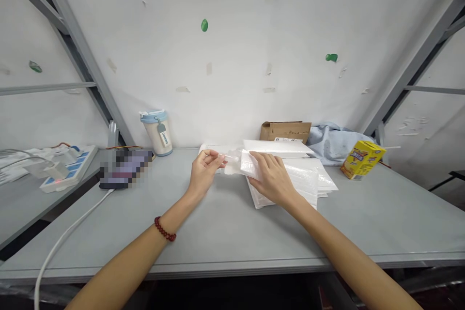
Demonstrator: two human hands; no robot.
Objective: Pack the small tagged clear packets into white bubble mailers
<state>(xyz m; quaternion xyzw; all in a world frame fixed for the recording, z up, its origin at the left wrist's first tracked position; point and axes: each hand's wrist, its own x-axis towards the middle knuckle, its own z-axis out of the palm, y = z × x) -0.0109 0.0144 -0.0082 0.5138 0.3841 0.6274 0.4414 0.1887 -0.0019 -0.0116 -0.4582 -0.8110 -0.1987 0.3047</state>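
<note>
My left hand (206, 168) is closed in a pinch, thumb against fingers, on a piece of clear plastic (234, 166). That plastic reaches across to the edge of a white bubble mailer (300, 177). My right hand (273, 174) lies over the mailer's left part and grips it, thumb toward me and fingers on top. More white mailers (328, 183) are piled beneath and to the right. Behind my left fingers a flat white packet (218, 147) lies on the table, partly hidden. What the plastic holds, if anything, is too small to tell.
On the grey table (232, 237), a tumbler (158, 136), a phone (127, 169) with a white cable (69, 232) and a power strip (78, 167) sit left. A cardboard box (285, 131), blue cloth (327, 140) and yellow drink carton (358, 160) with a straw are right.
</note>
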